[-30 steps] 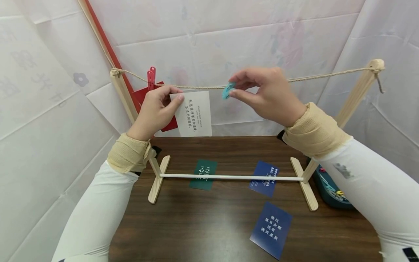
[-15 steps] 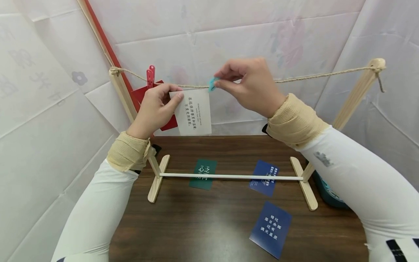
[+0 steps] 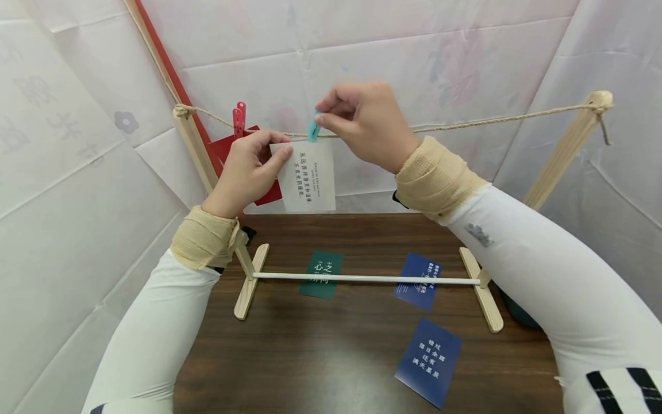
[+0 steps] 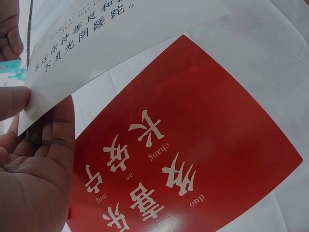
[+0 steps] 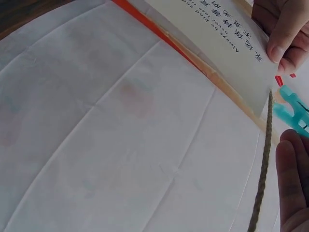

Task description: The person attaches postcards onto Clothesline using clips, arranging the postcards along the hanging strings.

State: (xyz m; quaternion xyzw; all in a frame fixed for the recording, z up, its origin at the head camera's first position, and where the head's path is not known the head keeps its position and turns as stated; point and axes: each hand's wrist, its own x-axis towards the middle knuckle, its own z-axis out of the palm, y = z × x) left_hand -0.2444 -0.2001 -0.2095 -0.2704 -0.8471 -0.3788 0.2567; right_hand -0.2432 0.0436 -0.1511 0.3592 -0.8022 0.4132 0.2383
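Head view, from the left: the left wooden post (image 3: 199,152) carried one end of the rope (image 3: 476,123). Near it a red clothespin (image 3: 238,121) stood upright on the rope, with a red card (image 3: 271,194) below, partly covered by the left hand (image 3: 245,172). Left hand: thumb and fingers closed together on the upper left corner of the white card (image 3: 316,198), thumb in front, fingers behind. The white card hung just below the rope, overlapping the red card's edge. At its top edge was a teal clothespin (image 3: 313,130), slightly tilted; whether it gripped card or rope could not be told. Right hand (image 3: 364,123): thumb and forefinger pinched the upper end of that clothespin, other fingers bent. Beneath, on the brown table (image 3: 289,356), a green card (image 3: 331,261) and a blue card (image 3: 411,299) lay crossed by a white rod (image 3: 367,279); a second blue card (image 3: 429,365) lay nearer the viewer. Far right: the right wooden post (image 3: 561,149), rope tied at its top.
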